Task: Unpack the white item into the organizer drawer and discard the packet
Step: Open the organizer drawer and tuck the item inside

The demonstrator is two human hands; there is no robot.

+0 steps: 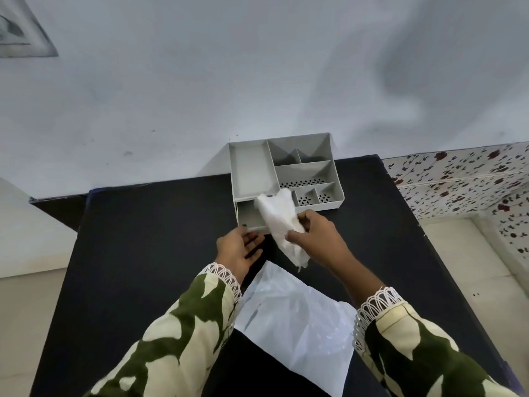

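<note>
A grey organizer (pixel 252 170) with several compartments stands at the far edge of the dark table (pixel 143 239), against the wall. Its low drawer (pixel 249 216) is pulled out toward me. My right hand (pixel 317 236) grips a crumpled white item (pixel 279 216) and holds it over the drawer's right part. My left hand (pixel 237 247) rests at the drawer's front edge, fingers apart and touching it. A flat white plastic packet (pixel 294 319) lies on the table near me, between my forearms.
A pale wall rises right behind the organizer. To the right of the table hangs a white cloth with dark red flowers (pixel 463 179). Light floor shows past the table's left and right edges.
</note>
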